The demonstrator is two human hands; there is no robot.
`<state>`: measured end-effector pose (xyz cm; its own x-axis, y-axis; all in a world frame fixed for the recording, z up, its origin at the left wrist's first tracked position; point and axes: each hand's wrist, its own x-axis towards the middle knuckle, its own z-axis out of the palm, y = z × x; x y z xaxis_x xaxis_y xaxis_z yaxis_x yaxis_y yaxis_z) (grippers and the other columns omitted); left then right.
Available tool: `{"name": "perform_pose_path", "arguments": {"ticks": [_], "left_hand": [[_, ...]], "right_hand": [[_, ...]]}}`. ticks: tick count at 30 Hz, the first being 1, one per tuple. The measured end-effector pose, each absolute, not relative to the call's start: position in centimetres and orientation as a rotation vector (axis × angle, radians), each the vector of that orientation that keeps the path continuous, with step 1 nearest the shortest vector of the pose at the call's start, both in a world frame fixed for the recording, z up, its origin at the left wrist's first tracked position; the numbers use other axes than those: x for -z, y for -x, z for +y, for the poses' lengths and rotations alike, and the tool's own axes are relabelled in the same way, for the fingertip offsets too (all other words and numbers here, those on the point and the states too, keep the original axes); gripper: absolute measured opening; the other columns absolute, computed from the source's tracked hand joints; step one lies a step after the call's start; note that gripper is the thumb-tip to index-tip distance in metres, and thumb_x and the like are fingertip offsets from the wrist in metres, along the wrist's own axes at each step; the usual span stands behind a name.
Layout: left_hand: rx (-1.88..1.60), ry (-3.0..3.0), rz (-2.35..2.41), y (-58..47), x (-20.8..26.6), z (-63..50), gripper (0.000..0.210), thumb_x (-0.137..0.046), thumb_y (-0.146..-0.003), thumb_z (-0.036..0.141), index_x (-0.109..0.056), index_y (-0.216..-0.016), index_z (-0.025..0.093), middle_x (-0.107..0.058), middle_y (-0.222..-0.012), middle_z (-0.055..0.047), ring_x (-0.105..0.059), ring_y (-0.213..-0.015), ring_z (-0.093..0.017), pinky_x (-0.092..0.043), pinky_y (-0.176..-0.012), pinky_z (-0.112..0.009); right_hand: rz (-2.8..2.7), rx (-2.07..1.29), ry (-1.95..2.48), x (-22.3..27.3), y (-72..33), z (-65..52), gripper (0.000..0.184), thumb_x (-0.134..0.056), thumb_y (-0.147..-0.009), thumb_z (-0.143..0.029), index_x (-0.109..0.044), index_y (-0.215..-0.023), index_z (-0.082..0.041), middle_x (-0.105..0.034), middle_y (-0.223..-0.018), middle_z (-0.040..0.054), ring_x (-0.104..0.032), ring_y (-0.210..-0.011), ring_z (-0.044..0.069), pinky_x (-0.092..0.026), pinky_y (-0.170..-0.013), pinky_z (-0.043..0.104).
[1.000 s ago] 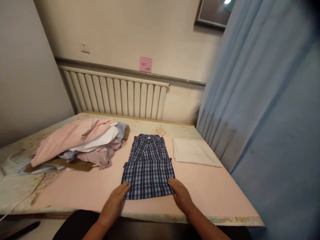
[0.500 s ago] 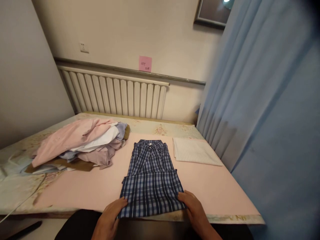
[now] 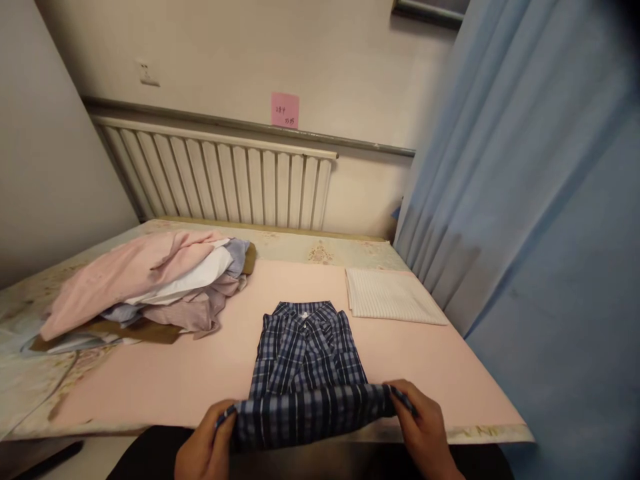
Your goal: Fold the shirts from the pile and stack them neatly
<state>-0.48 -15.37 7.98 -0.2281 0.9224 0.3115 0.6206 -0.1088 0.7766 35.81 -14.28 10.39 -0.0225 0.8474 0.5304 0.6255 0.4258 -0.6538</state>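
Observation:
A dark blue plaid shirt (image 3: 310,353) lies on the pink sheet of the table, collar pointing away from me, its sides tucked in. Its lower part is folded up and lifted at the table's front edge. My left hand (image 3: 207,437) pinches the left end of that folded part. At the right end, my right hand (image 3: 420,423) grips the cloth between thumb and fingers. Between my hands the raised fold hangs as a band and hides the shirt's part behind it.
To the left lies a heap of clothes (image 3: 150,287) in pink, white, purple and brown. A folded striped cloth (image 3: 393,297) rests at the right on the pink sheet (image 3: 300,280). A blue curtain (image 3: 500,167) hangs along the right side; a radiator (image 3: 225,177) stands behind.
Both hands have closed on the shirt's lower fold and raised it. The shirt has slid toward me, and the view has tilted slightly down.

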Motion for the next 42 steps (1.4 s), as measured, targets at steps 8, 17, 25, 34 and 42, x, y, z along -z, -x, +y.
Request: {"name": "perform_pose_path", "arguments": {"ticks": [8,17,25,34,42], "left_hand": [[-0.954,-1.704,2.05,-0.3,-9.6,1.5,0.03,-0.031,-0.091,0.041,-0.055,-0.081,0.024,-0.067,-0.075,0.0,-0.063,-0.073,-0.018,-0.045,-0.066,-0.026],[-0.607,-1.678,2.169,-0.3,-4.2,11.3,0.034,-0.035,-0.089,0.039,-0.061,-0.084,0.019,-0.07,-0.084,-0.009,-0.066,-0.081,-0.025,-0.046,-0.067,-0.032],[-0.712,-1.855,2.254,-2.3,-6.1,7.2,0.045,-0.036,-0.091,0.031,-0.048,-0.128,0.009,-0.051,-0.134,-0.018,-0.045,-0.127,-0.029,-0.037,-0.102,-0.041],[-0.518,-2.441,2.001,-9.9,-1.9,1.7,0.045,-0.038,-0.091,0.025,-0.049,-0.134,0.019,-0.039,-0.148,-0.01,-0.028,-0.139,-0.029,-0.024,-0.111,-0.052],[-0.516,-2.458,1.992,-8.6,-1.0,1.1,0.05,-0.037,-0.092,0.037,-0.041,-0.141,0.024,-0.037,-0.15,-0.005,-0.024,-0.141,-0.028,-0.022,-0.112,-0.051]], "right_hand": [[-1.591,-0.36,1.458,-10.8,-32.8,2.3,0.023,-0.043,-0.09,-0.031,-0.062,-0.084,-0.02,-0.069,-0.081,0.0036,-0.064,-0.078,0.019,-0.048,-0.07,0.027],[-1.674,-0.383,1.813,-2.3,-32.1,12.8,0.022,-0.047,-0.083,-0.024,-0.068,-0.082,-0.018,-0.07,-0.075,0.0041,-0.064,-0.071,0.019,-0.046,-0.065,0.028],[-1.743,-0.2,1.767,-3.6,-32.1,9.8,0.043,-0.04,-0.087,-0.019,-0.053,-0.128,-0.014,-0.063,-0.12,0.0119,-0.056,-0.112,0.026,-0.041,-0.097,0.039],[-2.319,-0.032,1.363,-2.6,-25.4,2.0,0.044,-0.044,-0.091,-0.023,-0.047,-0.135,-0.017,-0.042,-0.145,0.0101,-0.031,-0.137,0.025,-0.024,-0.113,0.048],[-2.304,0.024,1.522,-1.3,-26.5,1.4,0.048,-0.043,-0.094,-0.036,-0.041,-0.14,-0.022,-0.036,-0.149,0.0063,-0.022,-0.141,0.025,-0.018,-0.113,0.051]]}}
